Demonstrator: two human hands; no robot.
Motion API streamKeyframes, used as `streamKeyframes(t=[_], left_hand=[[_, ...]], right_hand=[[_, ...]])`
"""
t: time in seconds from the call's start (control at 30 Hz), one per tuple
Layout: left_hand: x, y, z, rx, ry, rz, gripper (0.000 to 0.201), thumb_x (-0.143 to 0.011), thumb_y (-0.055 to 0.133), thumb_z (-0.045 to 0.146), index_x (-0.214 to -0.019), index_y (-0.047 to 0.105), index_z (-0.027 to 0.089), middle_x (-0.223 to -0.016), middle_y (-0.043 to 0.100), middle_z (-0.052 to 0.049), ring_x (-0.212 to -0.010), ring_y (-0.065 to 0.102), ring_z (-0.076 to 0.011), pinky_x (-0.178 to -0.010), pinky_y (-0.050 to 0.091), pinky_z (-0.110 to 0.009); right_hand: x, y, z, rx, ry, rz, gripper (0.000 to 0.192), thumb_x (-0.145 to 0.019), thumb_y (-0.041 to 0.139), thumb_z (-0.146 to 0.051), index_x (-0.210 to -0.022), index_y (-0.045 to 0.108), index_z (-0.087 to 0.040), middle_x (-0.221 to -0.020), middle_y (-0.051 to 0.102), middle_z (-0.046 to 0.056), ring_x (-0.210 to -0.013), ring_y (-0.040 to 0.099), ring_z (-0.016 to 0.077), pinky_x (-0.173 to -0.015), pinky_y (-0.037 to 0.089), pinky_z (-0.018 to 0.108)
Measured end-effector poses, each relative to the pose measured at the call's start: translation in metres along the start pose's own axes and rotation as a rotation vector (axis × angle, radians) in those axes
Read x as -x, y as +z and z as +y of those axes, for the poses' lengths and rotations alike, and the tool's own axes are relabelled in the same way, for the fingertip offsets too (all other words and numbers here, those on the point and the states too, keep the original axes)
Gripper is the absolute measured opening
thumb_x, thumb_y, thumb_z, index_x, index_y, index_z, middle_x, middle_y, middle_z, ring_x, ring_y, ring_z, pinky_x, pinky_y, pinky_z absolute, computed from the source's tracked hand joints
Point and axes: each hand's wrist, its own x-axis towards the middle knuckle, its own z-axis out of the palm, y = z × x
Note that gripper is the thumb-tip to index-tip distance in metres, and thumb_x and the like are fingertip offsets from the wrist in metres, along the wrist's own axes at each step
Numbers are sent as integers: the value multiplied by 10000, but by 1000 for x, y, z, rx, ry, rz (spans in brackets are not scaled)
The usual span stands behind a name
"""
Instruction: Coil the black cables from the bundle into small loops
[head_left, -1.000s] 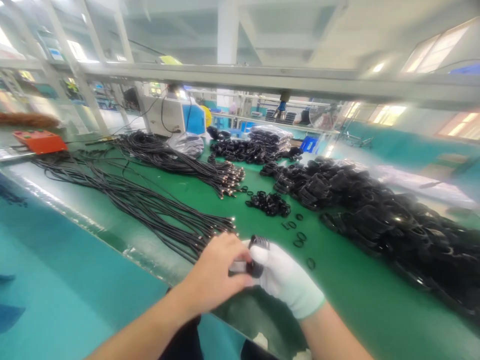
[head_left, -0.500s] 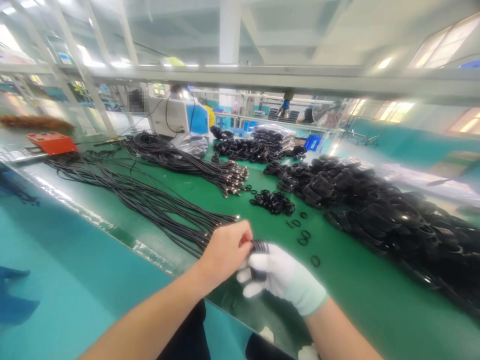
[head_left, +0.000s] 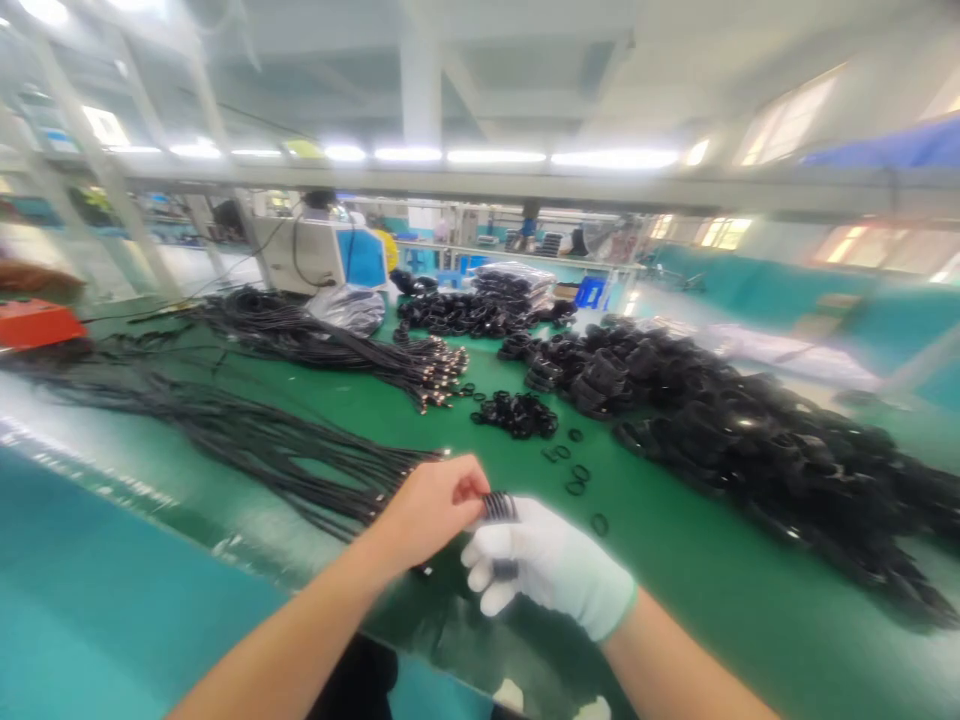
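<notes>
While both hands (head_left: 450,510) pinch the coiled cable (head_left: 498,507) — green table (head_left: 675,560) beneath

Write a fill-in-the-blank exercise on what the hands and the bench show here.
1. The right hand wears a ____ glove.
2. Both hands grip a coiled black cable; the left hand is ____.
3. The bench mat is ____.
4. Loose black rings lie on the mat to the ____ of the hands.

Missing: white; bare; green; right
</notes>
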Motion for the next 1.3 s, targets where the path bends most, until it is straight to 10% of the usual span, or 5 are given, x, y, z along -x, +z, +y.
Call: streamKeyframes(t=[0.13, 0.47, 0.8, 1.07, 1.3], left_hand=[[-51, -1, -3, 8, 66, -207, 161, -773, 520, 284, -859, 577, 161, -715, 611, 10, -617, 574, -124, -570, 437, -222], [-132, 118, 3, -126, 158, -267, 91, -681, 625, 170, -725, 552, 200, -847, 576, 1, -876, 550, -192, -831, 387, -308], [-53, 41, 6, 467, -81, -132, 224, -837, 380, 396, -747, 373, 190, -646, 443, 40, -496, 427, -79, -483, 370, -201], [-9, 61, -9, 705, -144, 95, 265, -819, 485, 396, -689, 435, 170, -524, 435, 63, -434, 387, -64, -422, 275, -185], [8, 37, -11, 1097, -50, 71, 285, -799, 544, 429, -739, 476, 159, -652, 562, 11, -427, 427, -53, -400, 291, -172]], right_hand=[[12, -10, -8, -76, -50, -116, 366, -693, 687, -207, -1016, 551, -105, -829, 644, 93, -733, 664, 224, -573, 571, 355], [7, -21, -3, -215, -23, -244, 431, -592, 721, -201, -979, 570, -82, -850, 638, 106, -698, 662, 216, -516, 569, 334], [-6, -31, -9, -79, -449, 598, 595, -574, 795, -344, -1027, 478, -126, -793, 613, 38, -525, 569, 111, -395, 464, 224], [-22, -6, 12, -24, -381, 544, 524, -574, 782, -394, -930, 491, -143, -487, 521, -54, -335, 447, 86, -321, 311, 190], [8, 4, -8, -327, -165, 68, 508, -581, 797, -322, -1013, 565, -191, -786, 574, 4, -555, 507, 59, -448, 322, 155]])
